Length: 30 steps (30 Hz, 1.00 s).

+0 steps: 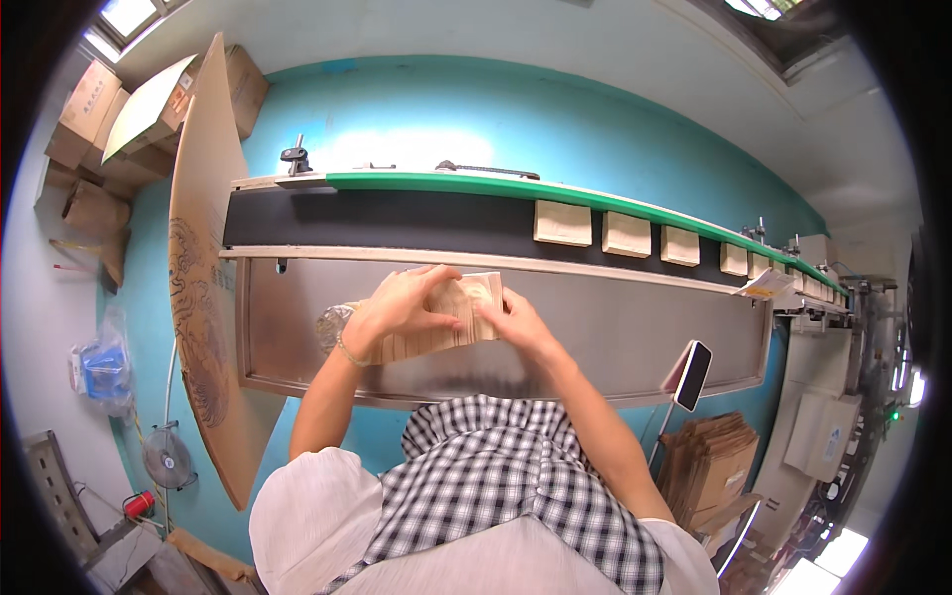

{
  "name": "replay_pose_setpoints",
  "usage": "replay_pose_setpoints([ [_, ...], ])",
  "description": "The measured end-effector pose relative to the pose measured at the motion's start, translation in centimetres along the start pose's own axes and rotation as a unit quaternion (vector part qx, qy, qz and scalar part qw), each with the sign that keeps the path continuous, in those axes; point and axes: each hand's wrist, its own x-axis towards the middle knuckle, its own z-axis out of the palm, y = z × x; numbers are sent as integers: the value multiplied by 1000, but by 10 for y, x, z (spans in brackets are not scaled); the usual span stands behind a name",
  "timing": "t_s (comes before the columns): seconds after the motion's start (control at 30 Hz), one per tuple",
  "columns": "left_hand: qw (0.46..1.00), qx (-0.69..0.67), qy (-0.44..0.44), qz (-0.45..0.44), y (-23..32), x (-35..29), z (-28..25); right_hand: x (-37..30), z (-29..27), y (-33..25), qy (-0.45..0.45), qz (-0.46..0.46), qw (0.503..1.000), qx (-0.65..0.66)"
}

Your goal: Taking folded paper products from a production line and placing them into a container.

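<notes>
Over steel tray (635,327), grasping pale row of thin pieces (432,342) between left hand (402,302) and right hand (518,323). Might splay or spill row by pressing unevenly or slackening.

The stack (434,340) is pale tan, the apron (466,481) checked black-and-white.

In front of me is a stainless-steel worktable (605,332) with a raised rim. Left of centre, the row of beige paper packs (426,343) I grip is on or just above it; I cannot tell which. At the row's left end lies a clear-wrapped bundle (334,324). Beyond runs a black conveyor belt (397,220), carrying spaced beige blocks (562,224) toward the right.
</notes>
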Motion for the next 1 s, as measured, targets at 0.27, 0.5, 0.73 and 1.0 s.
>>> replay_pose_setpoints([
  [0.27, 1000, -2, 1, -11, 2, 1, -1, 23, -5, -14, 93, -17, 994, 60],
  [0.5, 1000, -3, -1, -2, 0, -13, -6, 2, 29, -13, -4, 43, 985, 170],
  [0.73, 999, -10, -17, -46, 6, -12, -12, 42, 0, 11, 128, -105, 971, 172],
  [1.0, 999, -24, -28, -23, -6, -19, -13, 13, 53, 6, 54, -116, 982, -137],
])
